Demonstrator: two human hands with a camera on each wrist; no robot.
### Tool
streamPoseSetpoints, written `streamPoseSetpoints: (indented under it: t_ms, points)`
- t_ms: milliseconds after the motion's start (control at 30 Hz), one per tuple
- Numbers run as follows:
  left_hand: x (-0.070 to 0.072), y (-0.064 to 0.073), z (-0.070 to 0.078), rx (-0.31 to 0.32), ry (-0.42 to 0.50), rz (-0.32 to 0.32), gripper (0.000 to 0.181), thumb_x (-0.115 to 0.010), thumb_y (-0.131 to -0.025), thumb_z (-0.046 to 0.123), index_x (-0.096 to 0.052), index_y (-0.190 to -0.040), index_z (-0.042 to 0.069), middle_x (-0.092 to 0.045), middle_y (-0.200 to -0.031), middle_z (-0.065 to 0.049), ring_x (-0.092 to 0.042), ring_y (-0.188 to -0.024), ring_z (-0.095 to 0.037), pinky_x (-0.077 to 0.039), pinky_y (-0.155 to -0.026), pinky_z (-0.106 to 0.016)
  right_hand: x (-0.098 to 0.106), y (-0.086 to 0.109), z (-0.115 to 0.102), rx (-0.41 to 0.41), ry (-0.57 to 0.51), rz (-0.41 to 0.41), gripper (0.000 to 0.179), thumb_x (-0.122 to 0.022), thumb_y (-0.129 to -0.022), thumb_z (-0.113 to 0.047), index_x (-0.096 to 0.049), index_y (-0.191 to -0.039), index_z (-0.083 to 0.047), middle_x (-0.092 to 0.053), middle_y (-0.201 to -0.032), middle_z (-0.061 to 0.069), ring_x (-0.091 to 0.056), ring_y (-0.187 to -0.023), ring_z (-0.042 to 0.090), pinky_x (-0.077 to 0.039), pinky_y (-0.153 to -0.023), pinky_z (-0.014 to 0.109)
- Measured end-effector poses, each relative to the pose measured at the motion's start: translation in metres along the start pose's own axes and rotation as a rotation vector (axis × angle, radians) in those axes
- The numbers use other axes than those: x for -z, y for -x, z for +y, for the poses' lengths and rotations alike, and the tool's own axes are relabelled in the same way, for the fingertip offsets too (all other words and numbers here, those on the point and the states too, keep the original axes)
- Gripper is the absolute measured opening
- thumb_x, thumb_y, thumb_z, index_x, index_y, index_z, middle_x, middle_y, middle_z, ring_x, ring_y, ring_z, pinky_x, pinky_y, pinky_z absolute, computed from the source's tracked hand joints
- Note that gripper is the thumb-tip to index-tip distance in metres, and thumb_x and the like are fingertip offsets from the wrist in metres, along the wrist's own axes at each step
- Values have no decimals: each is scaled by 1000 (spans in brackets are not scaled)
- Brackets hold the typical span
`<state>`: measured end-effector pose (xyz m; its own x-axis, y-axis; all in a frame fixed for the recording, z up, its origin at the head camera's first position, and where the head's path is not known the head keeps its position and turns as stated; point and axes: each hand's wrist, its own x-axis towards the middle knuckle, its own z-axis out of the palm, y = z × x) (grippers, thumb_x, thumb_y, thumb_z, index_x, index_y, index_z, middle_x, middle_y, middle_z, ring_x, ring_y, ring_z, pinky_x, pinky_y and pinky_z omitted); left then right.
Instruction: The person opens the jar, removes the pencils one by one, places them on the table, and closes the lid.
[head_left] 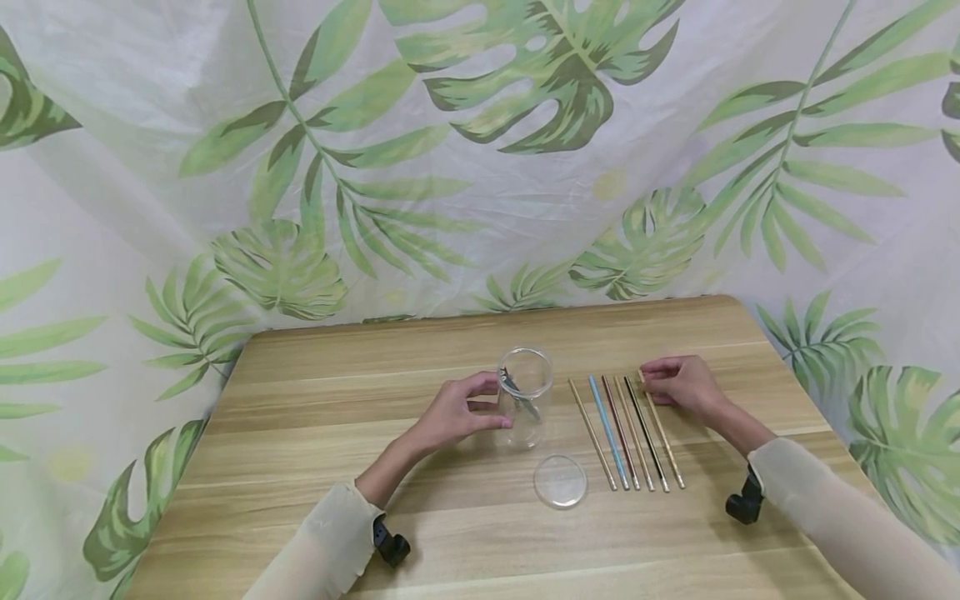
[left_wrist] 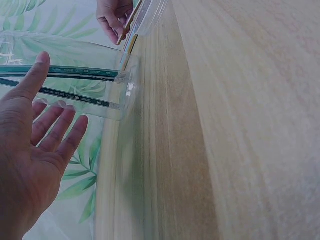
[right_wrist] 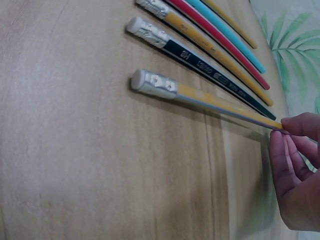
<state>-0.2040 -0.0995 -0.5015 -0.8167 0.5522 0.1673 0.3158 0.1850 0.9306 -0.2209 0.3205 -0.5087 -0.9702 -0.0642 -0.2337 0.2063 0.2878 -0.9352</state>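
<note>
A clear plastic jar [head_left: 529, 429] stands upright on the table, with dark green pencils [left_wrist: 80, 71] leaning inside it. My left hand [head_left: 459, 410] is at the jar's left side, thumb and fingers spread along its wall; how firmly they touch is unclear. At the right end of a row of pencils, my right hand [head_left: 684, 385] pinches the far end of a yellow pencil [right_wrist: 215, 106] between thumb and fingertips. That pencil's eraser end points toward me. Beside it lies a black pencil [right_wrist: 210, 72], then another yellow pencil [right_wrist: 200, 37].
Further left in the row are a red pencil [head_left: 619, 429], a blue pencil [head_left: 608, 429] and one more yellow pencil [head_left: 592, 433]. A round clear lid [head_left: 561, 482] lies in front of the jar. Behind the wooden table [head_left: 360, 367] hangs a leaf-patterned cloth [head_left: 480, 225].
</note>
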Motion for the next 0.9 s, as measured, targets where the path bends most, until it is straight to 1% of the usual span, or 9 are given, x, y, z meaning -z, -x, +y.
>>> streamPoseSetpoints:
  t_ms: [167,233,333,467,633,733,900]
  points:
    - [0,-1,-1,15,8,5,62,-91,-83,4,-64,-138,-2,-68,-136,-22,-70,-120,-42,-62,-102,-46,-4,0,3,43,69,-1,41,-77,-92,7,-63,-128,20,-77,-100,16,-75,-78,10,-68,-70,26]
    - [0,-1,-1,18,12,7,62,-91,-83,4,-64,-138,-2,-68,-136,-22,-70,-119,-43,-62,-102,-47,-5,-1,4,44,92,11,40,-78,-91,6,-64,-126,19,-77,-97,14,-75,-77,9,-67,-69,25]
    - [-1,-1,-1,23,16,7,62,-91,-82,4,-64,-138,-2,-68,-136,-22,-70,-119,-43,-62,-102,-48,-6,-1,4,49,133,14,40,-79,-91,4,-65,-127,18,-77,-98,13,-74,-78,8,-67,-69,24]
    - [0,0,-1,27,18,7,63,-91,-82,4,-64,-139,-2,-68,-137,-22,-70,-119,-43,-62,-102,-47,-8,-1,2,59,182,25,38,-80,-91,4,-67,-124,17,-77,-98,15,-74,-77,8,-67,-68,24]
    - [1,0,-1,21,4,6,62,-91,-83,5,-64,-139,-1,-68,-137,-21,-70,-120,-41,-62,-102,-46,-12,-1,-1,75,236,41,35,-82,-89,3,-69,-119,16,-78,-95,15,-72,-73,6,-66,-65,23]
    - [1,1,-1,8,-12,6,61,-91,-83,7,-65,-138,-1,-68,-137,-20,-70,-121,-40,-62,-102,-44,-14,1,-3,75,256,52,34,-82,-88,2,-71,-117,15,-77,-95,16,-72,-72,7,-66,-64,22]
    - [2,0,-2,10,-19,5,60,-92,-83,8,-66,-137,1,-69,-138,-17,-70,-122,-37,-62,-103,-43,-15,2,-5,84,286,58,33,-83,-88,2,-72,-116,15,-77,-97,19,-72,-71,9,-65,-62,22]
